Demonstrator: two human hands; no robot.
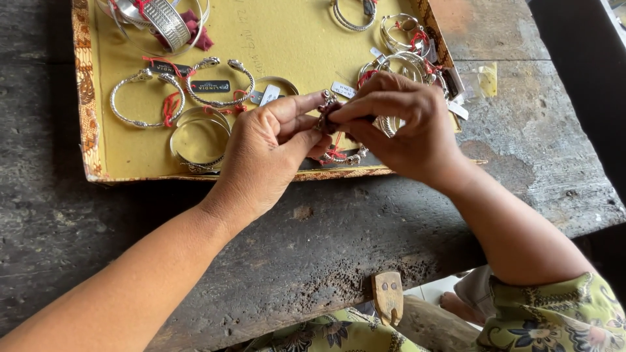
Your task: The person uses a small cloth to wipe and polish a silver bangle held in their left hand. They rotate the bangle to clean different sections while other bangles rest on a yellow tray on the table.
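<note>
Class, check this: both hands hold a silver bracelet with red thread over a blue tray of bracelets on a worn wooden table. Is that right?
Not quite: the tray is yellow, not blue, with a patterned orange rim, as the head view shows. The rest stands: the left hand and right hand hold a silver bracelet with red thread over it, on the worn wooden table.

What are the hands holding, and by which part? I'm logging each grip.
Both the left hand and right hand pinch a small silver bracelet at its upper end with their fingertips; red thread hangs below.
</note>
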